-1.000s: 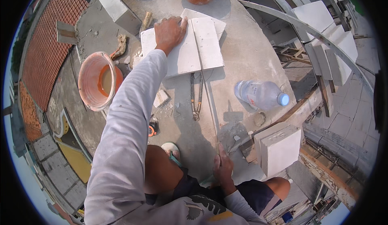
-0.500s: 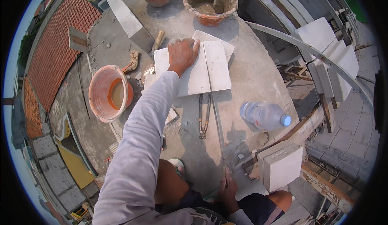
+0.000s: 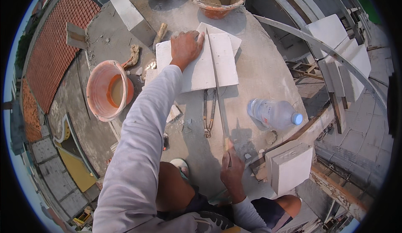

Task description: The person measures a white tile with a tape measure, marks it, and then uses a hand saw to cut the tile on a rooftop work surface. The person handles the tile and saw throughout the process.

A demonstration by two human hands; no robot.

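Observation:
My left hand presses on a white lightweight block, fingers bent at its far edge and thumb along the top. A long, narrow hand saw runs from the block towards me, its blade along a straight cut near the block's right side. Around the saw's pale handle my right hand is closed. Another white slab lies partly under the block. Just left of the blade, pincers lie on the concrete, their handle ends hidden by the block.
A clear bottle with a blue cap lies to the right. An orange bucket stands left; mortar tubs are at the far side. Cut blocks stand near the slab's right edge, beyond which the level drops.
The saw and my right hand have moved forward, away from me, so the blade reaches farther across the block. My left hand stays on the block.

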